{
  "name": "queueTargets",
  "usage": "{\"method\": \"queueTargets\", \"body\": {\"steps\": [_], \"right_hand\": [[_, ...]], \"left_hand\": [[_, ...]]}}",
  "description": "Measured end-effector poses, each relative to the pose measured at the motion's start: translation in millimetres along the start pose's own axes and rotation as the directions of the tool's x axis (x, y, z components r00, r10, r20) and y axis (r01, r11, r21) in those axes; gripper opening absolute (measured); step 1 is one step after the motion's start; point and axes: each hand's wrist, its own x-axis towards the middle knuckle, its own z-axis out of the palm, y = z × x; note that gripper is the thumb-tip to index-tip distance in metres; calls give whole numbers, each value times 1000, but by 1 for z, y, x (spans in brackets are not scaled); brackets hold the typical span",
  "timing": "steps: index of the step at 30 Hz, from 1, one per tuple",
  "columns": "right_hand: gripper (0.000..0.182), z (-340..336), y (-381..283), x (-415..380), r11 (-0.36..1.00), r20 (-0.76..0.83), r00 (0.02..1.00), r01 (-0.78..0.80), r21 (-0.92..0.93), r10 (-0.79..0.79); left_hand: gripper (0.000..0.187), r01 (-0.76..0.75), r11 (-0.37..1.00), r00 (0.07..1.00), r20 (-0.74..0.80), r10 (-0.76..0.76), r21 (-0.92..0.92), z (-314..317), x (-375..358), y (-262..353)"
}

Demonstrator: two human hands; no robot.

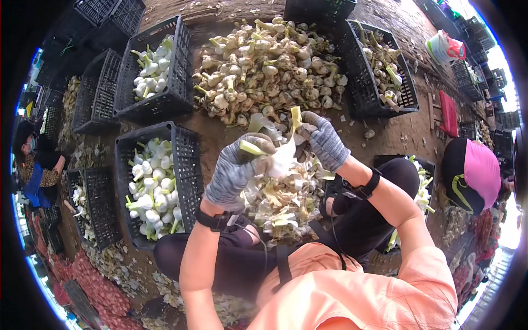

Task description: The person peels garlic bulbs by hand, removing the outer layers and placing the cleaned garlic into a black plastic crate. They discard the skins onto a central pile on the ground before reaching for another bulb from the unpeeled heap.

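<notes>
My left hand (237, 168), in a grey glove with bare-looking fingertips, is closed around a white garlic bulb (282, 159) whose cut green stem points to the left. Across from it, my right hand (326, 142), gloved the same way, pinches a yellowish strip of garlic skin (297, 118) that stretches up from the bulb. Beneath both hands lies a heap of papery peelings (286, 203) between my legs. Just beyond them is a big pile of unpeeled, soil-stained garlic (269, 66).
Black crates of clean white garlic stand at my left, one near (188, 159) and one farther (180, 77). A crate of dirty garlic (404, 82) sits front right. Another crate is by my right knee. People sit at both sides, one in a pink-and-black hat (481, 173).
</notes>
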Motion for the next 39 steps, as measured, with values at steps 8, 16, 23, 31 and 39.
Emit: {"method": "queueTargets", "body": {"steps": [8,16,23,31,39], "right_hand": [[36,-8,-17,-25,951,585,800,64,-304,133],[37,-6,0,-7,513,340,908,419,-749,-244],[39,19,3,-9,994,202,975,83,70,-96],[33,25,4,-13,989,188,978,64,136,-90],[22,26,-8,-11,987,141,989,31,158,-54]], "left_hand": [[26,-10,863,962,-240,-129,-505,-16,5,-15],[24,-104,982,888,-460,20,-157,2,5,-17],[20,-56,998,875,-480,68,41,18,2,-29],[19,-37,999,863,-504,19,-25,15,-3,-25],[16,-147,895,822,-451,347,421,11,-1,-32]]}}
